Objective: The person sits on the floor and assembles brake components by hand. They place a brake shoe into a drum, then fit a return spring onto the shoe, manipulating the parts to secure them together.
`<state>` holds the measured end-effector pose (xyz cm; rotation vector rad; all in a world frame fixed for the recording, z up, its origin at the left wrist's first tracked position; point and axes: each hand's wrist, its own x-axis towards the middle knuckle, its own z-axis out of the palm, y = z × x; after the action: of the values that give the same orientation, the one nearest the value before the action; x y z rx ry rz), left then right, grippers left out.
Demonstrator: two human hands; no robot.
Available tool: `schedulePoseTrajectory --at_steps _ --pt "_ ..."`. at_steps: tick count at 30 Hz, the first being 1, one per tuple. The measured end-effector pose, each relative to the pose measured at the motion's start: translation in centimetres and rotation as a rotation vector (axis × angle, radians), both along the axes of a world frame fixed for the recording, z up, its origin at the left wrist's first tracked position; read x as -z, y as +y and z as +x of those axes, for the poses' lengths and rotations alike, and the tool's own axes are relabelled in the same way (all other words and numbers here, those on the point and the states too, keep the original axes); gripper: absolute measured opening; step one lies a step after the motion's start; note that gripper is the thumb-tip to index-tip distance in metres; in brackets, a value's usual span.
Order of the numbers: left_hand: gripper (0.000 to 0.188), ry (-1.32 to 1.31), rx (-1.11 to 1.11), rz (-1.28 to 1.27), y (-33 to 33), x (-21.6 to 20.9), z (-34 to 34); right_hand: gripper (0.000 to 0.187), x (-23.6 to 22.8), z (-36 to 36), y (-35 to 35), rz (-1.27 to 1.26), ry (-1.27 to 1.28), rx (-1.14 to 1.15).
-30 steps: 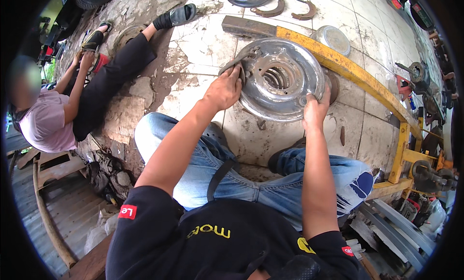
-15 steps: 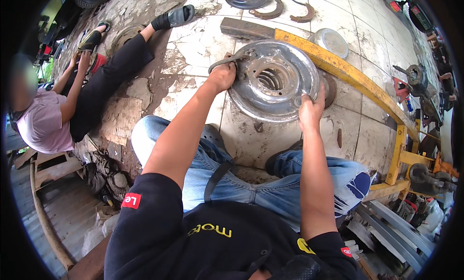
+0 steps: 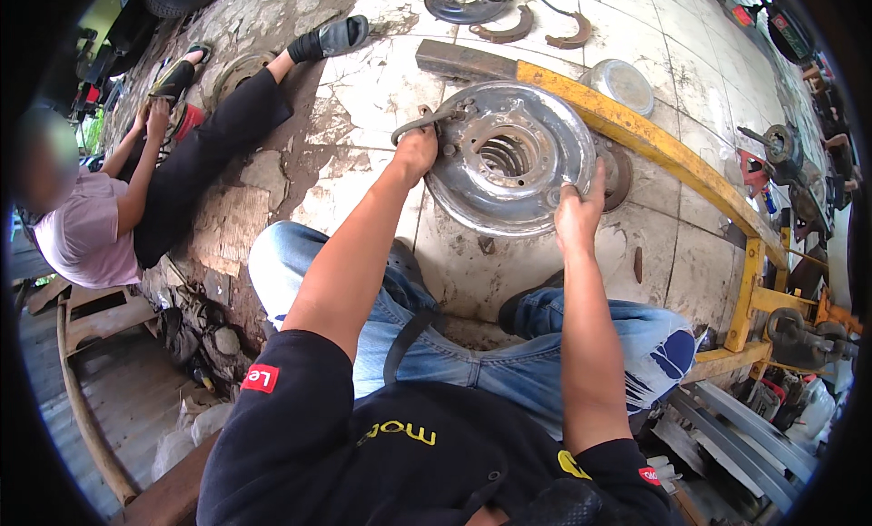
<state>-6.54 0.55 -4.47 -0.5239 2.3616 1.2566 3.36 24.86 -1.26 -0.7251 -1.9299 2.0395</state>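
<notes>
Between my hands, above the tiled floor, is a round dark metal brake backing plate (image 3: 459, 188) with a big centre hole and small bolt holes. My left hand (image 3: 416, 153) is closed on its left edge, beside a dark brake cable (image 3: 425, 123) that curves out of the plate there. At the lower right rim my right hand (image 3: 579, 215) grips the plate, thumb on the face and forefinger stretched along the side. A coil spring (image 3: 502, 159) shows through the hole. Just behind the right rim lies a rusty round part (image 3: 619, 177), partly covered.
A yellow steel beam (image 3: 654, 137) runs past the plate's far side to a yellow frame (image 3: 747, 290) at right. Beyond lie a second backing plate (image 3: 445, 6), curved brake shoes (image 3: 510, 30) and a round metal cover (image 3: 621, 84). Another person (image 3: 89, 219) sits at left.
The backing plate has shifted slightly toward me and a little left. Both hands stay on it, and my left hand has turned so its fingers sit lower against the edge.
</notes>
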Motion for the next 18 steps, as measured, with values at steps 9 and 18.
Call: schedulePoseTrajectory --at_steps 9,18 --pt "0.061 -0.14 0.205 0.203 -1.8 -0.8 5.5 0.07 0.5 -0.6 1.3 -0.08 0.022 -0.001" --pt "0.073 -0.06 0.093 0.074 -0.8 -0.7 0.8 0.073 1.9 -0.4 0.9 -0.018 0.012 0.021"
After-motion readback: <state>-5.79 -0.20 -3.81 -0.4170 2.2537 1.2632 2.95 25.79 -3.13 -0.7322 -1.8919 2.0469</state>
